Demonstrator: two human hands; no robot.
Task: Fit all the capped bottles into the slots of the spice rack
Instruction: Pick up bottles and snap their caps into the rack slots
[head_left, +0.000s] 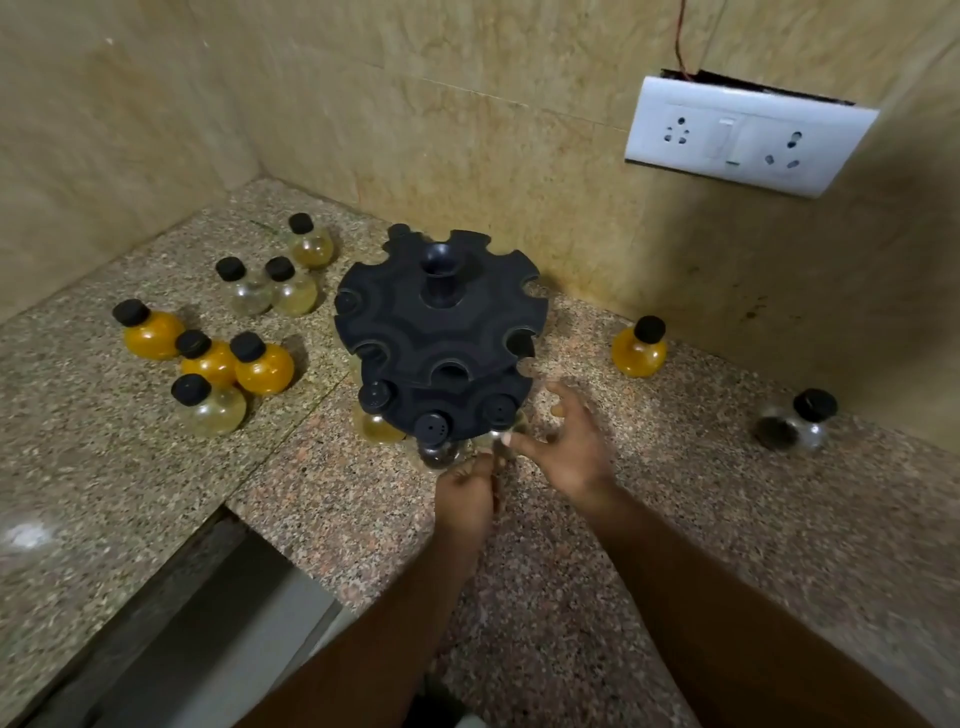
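The black two-tier spice rack (441, 322) stands in the counter corner. Its lower tier holds three capped bottles at the front: a yellowish one (375, 415), a dark-filled one (435, 441) and a clear one (500, 418). The upper tier's slots show no bottles. My left hand (464, 491) is curled just under the front bottles; what it holds is hidden. My right hand (569, 449) is blurred, fingers spread, thumb tip by the clear bottle. Several loose bottles, orange (262, 364) and clear (210, 408), stand left of the rack.
An orange bottle (639, 348) and a dark-filled bottle (795, 421) stand on the granite counter (675, 493) to the right. Tiled walls close the corner behind. A socket plate (748, 135) is on the right wall. The counter drops off at the lower left (208, 597).
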